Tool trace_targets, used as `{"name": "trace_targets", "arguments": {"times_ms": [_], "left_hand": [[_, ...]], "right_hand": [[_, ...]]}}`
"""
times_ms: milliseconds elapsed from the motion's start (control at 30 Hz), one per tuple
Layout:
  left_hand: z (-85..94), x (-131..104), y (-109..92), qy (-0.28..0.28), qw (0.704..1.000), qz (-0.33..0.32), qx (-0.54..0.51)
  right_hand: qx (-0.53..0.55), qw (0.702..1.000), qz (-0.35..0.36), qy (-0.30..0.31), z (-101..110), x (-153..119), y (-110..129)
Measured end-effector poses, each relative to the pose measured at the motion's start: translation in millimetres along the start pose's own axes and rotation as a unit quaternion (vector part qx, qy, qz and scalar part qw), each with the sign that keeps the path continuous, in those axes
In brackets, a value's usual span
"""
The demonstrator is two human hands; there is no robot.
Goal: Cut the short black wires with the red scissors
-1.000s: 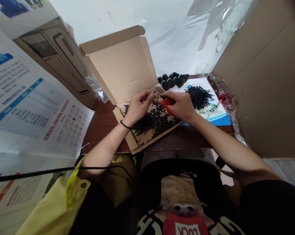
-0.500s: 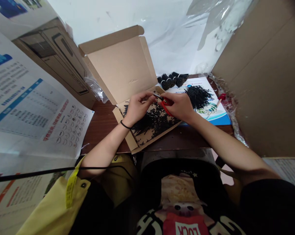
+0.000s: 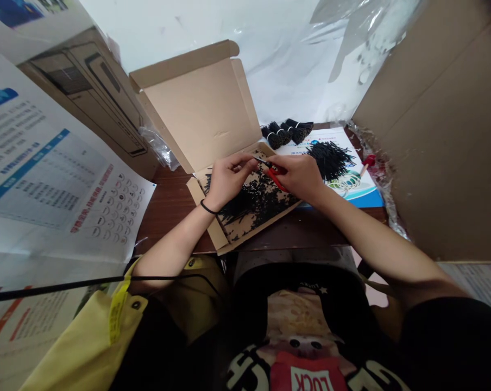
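Observation:
In my right hand (image 3: 300, 175) is a pair of red-handled scissors (image 3: 277, 179), its blades pointing left toward my other hand. The fingertips of my left hand (image 3: 230, 178) are pinched together at the blade tips; what they hold is too small to make out. Both hands are above an open, shallow cardboard box (image 3: 218, 233). Inside it lie many short black cut bits (image 3: 265, 203) and longer thin black strips (image 3: 237, 210).
Behind the box, on the right, sit several black bundles (image 3: 288, 133) tied with white bands. A loose heap of black strips (image 3: 330, 160) and pale rings (image 3: 346, 183) rest on a printed sheet (image 3: 363, 200). Tall cardboard (image 3: 441, 136) stands at the right, a printed poster (image 3: 66, 184) at the left.
The scissor handles in my right hand look closer together than before. My left hand stays nearly in place at the blade tips.

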State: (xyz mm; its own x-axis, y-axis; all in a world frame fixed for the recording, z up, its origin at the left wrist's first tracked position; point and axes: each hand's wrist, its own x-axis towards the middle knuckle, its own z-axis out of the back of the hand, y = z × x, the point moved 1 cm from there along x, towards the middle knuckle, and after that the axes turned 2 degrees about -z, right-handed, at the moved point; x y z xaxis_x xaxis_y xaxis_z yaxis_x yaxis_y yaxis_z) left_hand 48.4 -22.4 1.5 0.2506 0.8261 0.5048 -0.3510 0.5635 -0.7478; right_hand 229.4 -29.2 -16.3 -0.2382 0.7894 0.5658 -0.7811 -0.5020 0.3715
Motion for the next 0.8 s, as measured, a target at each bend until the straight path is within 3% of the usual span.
{"name": "trace_targets", "arguments": {"times_ms": [300,800], "left_hand": [[-2.6,0.6,0.1,0.010,1.000,-0.005,-0.029],[-1.6,0.7,-0.2,0.009,1.000,-0.016,-0.021]], "right_hand": [[0.020,0.999,-0.022,-0.026,9.5,2.8,3.7],[0.010,1.000,-0.011,-0.002,6.8,0.0,5.4]]}}
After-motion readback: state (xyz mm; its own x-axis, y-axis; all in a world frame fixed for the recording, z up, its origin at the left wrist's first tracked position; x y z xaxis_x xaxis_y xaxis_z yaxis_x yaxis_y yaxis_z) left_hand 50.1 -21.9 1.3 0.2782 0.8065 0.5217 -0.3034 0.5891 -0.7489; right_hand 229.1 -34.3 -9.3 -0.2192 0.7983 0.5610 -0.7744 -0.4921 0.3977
